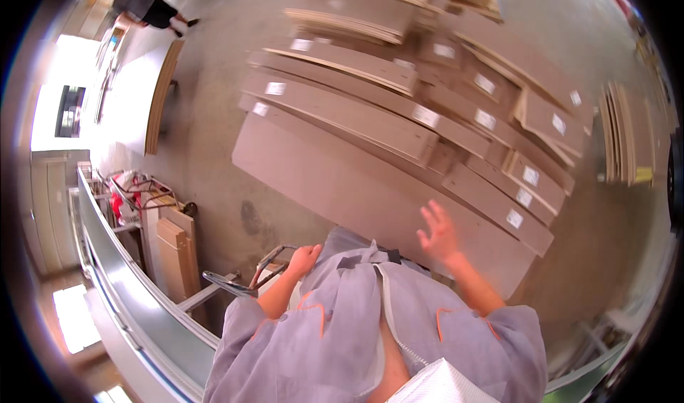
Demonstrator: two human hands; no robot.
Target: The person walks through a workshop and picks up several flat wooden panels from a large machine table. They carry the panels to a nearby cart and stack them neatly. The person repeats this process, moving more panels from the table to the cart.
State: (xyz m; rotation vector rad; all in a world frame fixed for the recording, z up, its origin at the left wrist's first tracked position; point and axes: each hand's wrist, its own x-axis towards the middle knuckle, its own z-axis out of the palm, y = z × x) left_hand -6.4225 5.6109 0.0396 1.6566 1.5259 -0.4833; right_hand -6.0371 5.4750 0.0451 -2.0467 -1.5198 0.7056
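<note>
My left hand [305, 260] is at my left hip, its fingers curled closed beside the upper end of a dark bent frame [258, 275] with looped ends. Whether it grips that frame is hidden. To the right, my right hand [439, 233] hangs open, fingers spread and slightly blurred, over a wide brown panel [320, 164]. No object lies in that palm. Beyond, several narrower brown boards [342, 114] are stacked on the wide panel, many carrying white labels [426, 115].
Further board stacks [356, 11] stand at the back, with upright panels [623, 132] at far right. On the left are a metal rail [142, 282], a cart [146, 193] with boards, and a white-topped panel stack [146, 93]. A person [142, 5] stands at the far left.
</note>
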